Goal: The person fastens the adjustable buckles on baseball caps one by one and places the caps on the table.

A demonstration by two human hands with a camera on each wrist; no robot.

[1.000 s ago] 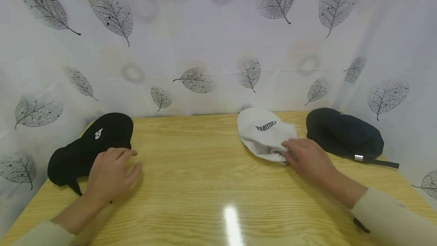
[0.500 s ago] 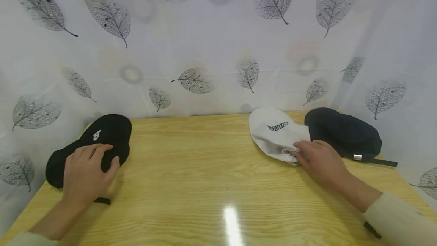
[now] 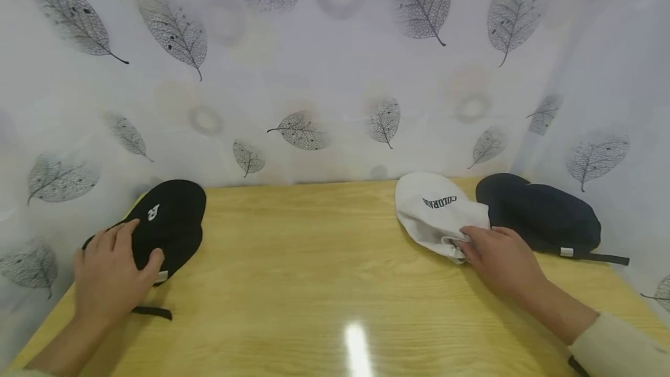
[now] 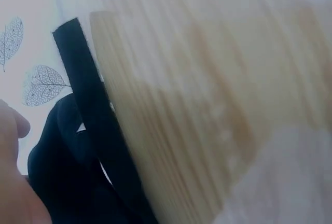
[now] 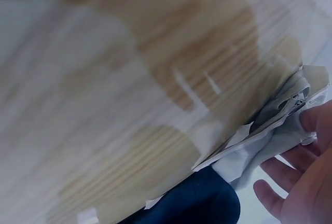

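A black baseball cap (image 3: 178, 208) with a white letter lies at the left of the table. My left hand (image 3: 107, 278) lies over its left part, fingers loosely bent and thumb spread. In the left wrist view, the cap's dark strap (image 4: 98, 110) runs past the hand at the edge. Toward the right, my right hand (image 3: 505, 258) pinches the near edge of a white cap (image 3: 419, 208) lettered "COLORADO". The right wrist view shows folded white fabric (image 5: 259, 141) by the thumb and fingers. Beside it sits a dark navy cap (image 3: 549, 217), partly overlapped by the white one.
All the caps are on a wood-grain table (image 3: 293, 260). Behind it hangs a white curtain (image 3: 335, 74) printed with grey leaves. The navy cap's strap (image 3: 607, 258) sticks out to the right, and another dark strap end (image 3: 152, 312) lies near my left wrist.
My right hand has drawn the white cap to the right, up against the navy cap. My left hand has shifted left across the black cap, uncovering its right side.
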